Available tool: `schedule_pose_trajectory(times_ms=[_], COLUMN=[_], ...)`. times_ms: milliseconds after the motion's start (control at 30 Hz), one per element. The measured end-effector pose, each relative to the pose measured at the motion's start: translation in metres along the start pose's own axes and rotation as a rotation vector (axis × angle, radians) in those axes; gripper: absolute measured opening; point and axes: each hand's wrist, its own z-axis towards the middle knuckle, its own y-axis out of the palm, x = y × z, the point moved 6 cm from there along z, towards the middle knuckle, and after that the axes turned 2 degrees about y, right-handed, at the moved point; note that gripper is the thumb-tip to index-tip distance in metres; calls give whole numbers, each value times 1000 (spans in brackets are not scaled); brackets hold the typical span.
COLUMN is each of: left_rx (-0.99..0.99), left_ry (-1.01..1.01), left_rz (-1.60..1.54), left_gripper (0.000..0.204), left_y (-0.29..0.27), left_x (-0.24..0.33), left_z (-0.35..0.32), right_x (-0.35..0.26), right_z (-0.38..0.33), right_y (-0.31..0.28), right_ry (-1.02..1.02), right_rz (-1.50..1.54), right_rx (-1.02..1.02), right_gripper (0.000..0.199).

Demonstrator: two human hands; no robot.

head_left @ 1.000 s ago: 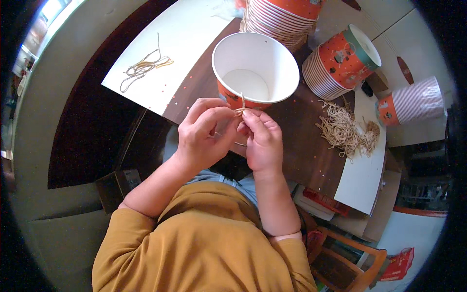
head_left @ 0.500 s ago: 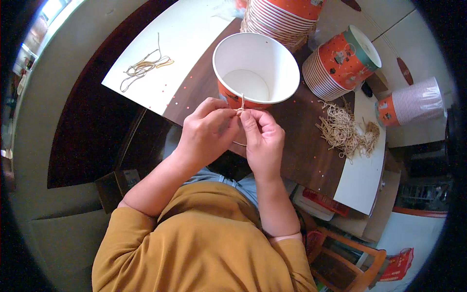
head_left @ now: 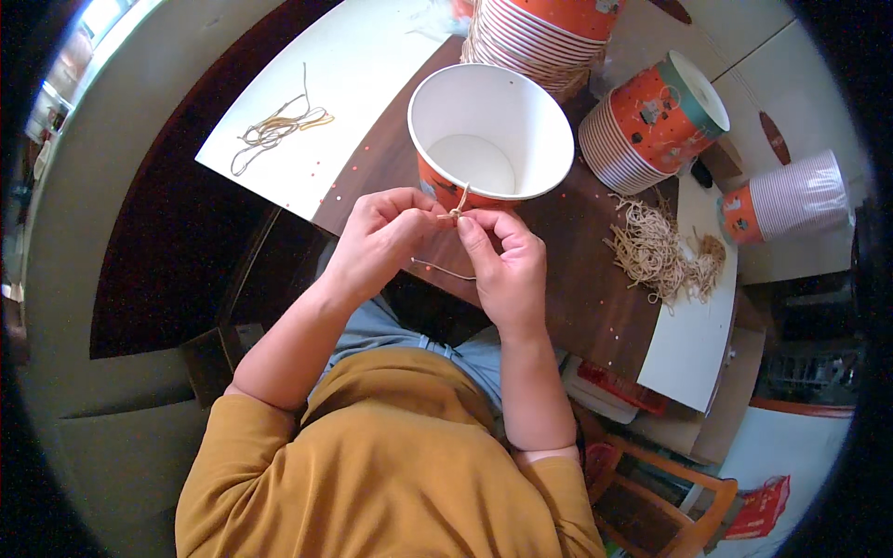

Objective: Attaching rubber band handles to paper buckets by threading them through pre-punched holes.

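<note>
A large orange paper bucket with a white inside stands at the table's near edge, its mouth tilted toward me. At its near rim is a beige cord, knotted just outside the wall. My left hand pinches one part of the cord left of the knot. Close by on the right, my right hand pinches the cord between thumb and forefinger. One loose end hangs below the hands over the brown tabletop. Another strand rises from the knot up against the rim.
Stacks of orange buckets stand at the back and right, one tall stack behind the bucket. A heap of beige cords lies right of my hands. Longer cords lie on the white tabletop at left. A wooden chair is at lower right.
My left hand has drawn a little to the left, away from the right hand, and the knot shows more clearly. The loose end below now shows at greater length.
</note>
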Motion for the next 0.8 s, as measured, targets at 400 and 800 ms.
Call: schedule_pose_trajectory(times_ms=[400, 800], left_rx=[29, 15], left_ry=[100, 49], left_rz=[200, 77], left_gripper=[17, 20], left_y=[0, -3], left_x=[3, 1], left_z=[1, 1], right_x=[16, 31], right_z=[3, 2], right_y=[7, 19], right_ry=[208, 368], right_rz=[319, 694], right_rx=[-27, 10], right_gripper=[27, 18])
